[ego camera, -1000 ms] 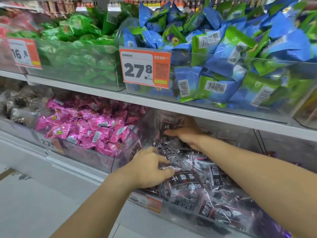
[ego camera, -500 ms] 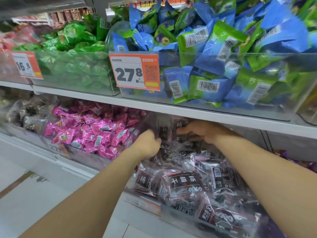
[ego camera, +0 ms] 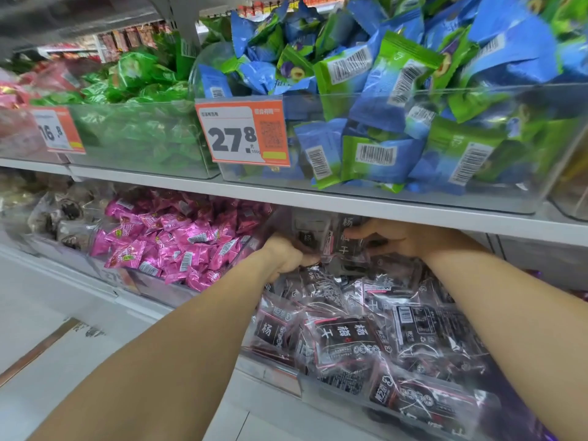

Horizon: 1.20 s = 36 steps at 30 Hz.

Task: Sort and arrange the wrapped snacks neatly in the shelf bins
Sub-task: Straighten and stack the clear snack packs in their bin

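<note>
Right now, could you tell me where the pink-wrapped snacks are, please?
In the head view, the pink-wrapped snacks fill a lower-shelf bin left of the left hand, beneath the green snacks bin.

Both hands [ego camera: 346, 246] reach into the lower bin [ego camera: 334, 393], right of the neighbouring bin [ego camera: 152, 286], beneath the shelf [ego camera: 318, 198].

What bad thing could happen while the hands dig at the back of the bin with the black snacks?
1. The black packets are heaped up to the bin's front edge, so stirring at the back may push some out.
2. The left hand works beside the pink packets, so a packet might slip into that bin.
</note>
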### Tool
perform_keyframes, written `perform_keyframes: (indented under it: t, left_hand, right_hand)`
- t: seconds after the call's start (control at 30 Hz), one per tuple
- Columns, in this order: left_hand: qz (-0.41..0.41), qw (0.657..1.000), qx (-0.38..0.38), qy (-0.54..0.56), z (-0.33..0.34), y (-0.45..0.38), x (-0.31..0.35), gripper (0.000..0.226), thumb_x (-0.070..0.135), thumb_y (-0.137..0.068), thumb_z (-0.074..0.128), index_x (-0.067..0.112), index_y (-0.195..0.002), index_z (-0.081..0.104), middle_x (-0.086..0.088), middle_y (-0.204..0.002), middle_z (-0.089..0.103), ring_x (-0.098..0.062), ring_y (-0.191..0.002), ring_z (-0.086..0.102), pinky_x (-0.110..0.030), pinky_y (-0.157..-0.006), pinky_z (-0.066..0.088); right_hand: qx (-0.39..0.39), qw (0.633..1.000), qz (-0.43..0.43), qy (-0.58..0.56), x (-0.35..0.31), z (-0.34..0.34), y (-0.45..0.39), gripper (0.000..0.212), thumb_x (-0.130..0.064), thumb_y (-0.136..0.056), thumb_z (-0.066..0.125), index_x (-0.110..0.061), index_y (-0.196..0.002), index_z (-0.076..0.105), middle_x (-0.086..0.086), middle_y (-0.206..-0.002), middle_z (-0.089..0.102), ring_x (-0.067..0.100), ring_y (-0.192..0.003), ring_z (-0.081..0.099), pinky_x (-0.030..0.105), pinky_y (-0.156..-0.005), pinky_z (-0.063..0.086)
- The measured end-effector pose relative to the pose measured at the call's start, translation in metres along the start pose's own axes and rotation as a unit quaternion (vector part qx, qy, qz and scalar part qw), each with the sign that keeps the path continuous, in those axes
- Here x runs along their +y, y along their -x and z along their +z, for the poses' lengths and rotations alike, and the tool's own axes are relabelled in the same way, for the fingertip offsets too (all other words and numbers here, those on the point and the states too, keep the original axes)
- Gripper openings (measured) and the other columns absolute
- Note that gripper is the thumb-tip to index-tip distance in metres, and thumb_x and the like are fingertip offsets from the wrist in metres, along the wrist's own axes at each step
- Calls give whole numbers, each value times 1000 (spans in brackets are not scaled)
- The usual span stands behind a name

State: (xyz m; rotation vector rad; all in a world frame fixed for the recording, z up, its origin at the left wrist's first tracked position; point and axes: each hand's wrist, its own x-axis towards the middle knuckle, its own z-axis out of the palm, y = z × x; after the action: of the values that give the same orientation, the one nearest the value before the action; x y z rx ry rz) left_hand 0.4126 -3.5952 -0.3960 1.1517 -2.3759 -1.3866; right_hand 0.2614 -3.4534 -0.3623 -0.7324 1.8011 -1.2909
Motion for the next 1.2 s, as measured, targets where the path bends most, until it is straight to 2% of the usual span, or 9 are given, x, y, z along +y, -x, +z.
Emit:
perform_keyframes:
  t: [0.13,0.27,0.4,0.53,0.67,0.83,0.93,1.0,1.2]
  left_hand:
    - [27,999,26,14,-3,1,-6,26,15,-76,82,7,-95,68,0,-89,70,-20,-93,64,-33,-92,52]
    - [94,987,119,-52,-9,7,-6,12,12,-82,77,8,-87,67,-2,-84,64,-18,-81,58,-24,-71,45]
    - [193,964,182,5,-14,5,4,22,-12,-82,62,10,-82,60,-3,-78,63,-22,-81,60,-6,-58,42]
    - [208,966,140,-58,-10,4,9,24,-11,-92,51,-7,-109,67,-11,-113,65,-23,-102,59,-3,-72,39]
    - [151,980,101,-79,-19,16,16,45,-5,-95,39,5,-138,46,-12,-122,58,-22,-100,52,-14,-76,45]
    - [103,956,-66,-267,-17,61,-3,49,40,-96,54,4,-128,47,-12,-116,63,-23,-94,61,-32,-81,49]
    - [154,933,-103,-308,-11,78,-11,45,36,-96,54,8,-131,53,-8,-117,63,-25,-105,59,-32,-89,48]
    - [172,940,-86,-281,-14,84,-13,32,28,-94,56,10,-121,59,2,-91,61,-23,-89,58,-27,-74,44]
    - [191,933,-111,-284,-25,97,-12,14,25,-95,53,13,-100,58,10,-71,53,-4,-61,47,-24,-55,35]
  right_hand:
    - [-37,998,-4,-43,-3,-10,3,27,2,-72,74,-15,-91,66,-4,-75,76,16,-80,68,27,-58,57]
    - [-61,997,-3,-50,-3,-8,0,60,6,-52,77,-8,-109,67,15,-109,73,33,-101,67,38,-80,61]
    - [-84,996,7,-6,-2,-7,0,57,11,-55,75,-10,-107,67,13,-112,71,32,-108,65,39,-95,55]
    - [-51,997,5,60,6,7,-2,46,7,-78,73,-1,-122,63,12,-122,68,27,-115,64,35,-105,46]
    - [15,997,-68,20,12,29,-1,67,4,-61,85,-3,-123,61,16,-112,73,31,-102,71,50,-92,56]
    - [63,993,-94,29,14,47,0,60,2,-61,87,-3,-116,63,15,-105,74,29,-96,73,46,-81,61]
    - [107,985,-109,80,13,49,3,37,0,-68,86,-6,-90,57,16,-98,72,30,-85,73,49,-73,62]
    - [111,982,-124,93,15,50,0,37,-6,-70,87,-10,-81,52,15,-103,71,32,-87,73,53,-72,61]
    - [124,958,-144,214,19,66,-10,57,-35,-60,92,-19,-110,69,-9,-113,71,12,-101,68,38,-90,57]
